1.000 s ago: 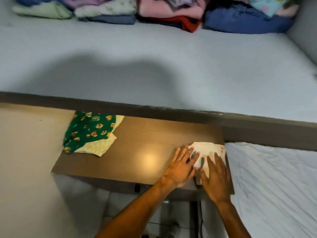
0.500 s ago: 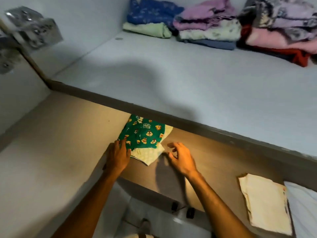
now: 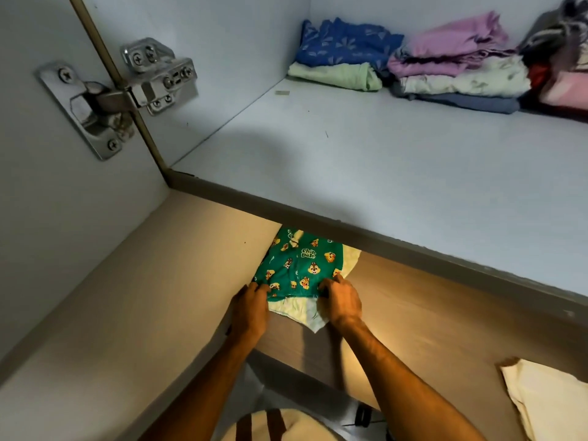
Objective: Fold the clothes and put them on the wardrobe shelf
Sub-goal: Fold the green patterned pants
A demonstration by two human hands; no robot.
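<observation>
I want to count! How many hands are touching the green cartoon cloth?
2. The left hand pinches the green cloth's near-left corner, the right hand its near-right corner. No other hands show.

Green printed garment (image 3: 302, 265): white lettering "Chip Dale".

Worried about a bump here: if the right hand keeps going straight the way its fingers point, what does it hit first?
The right hand already grips the green garment, so it meets that first. Beyond it, probably the upper shelf's front edge or the space beneath; depth is unclear.
</observation>
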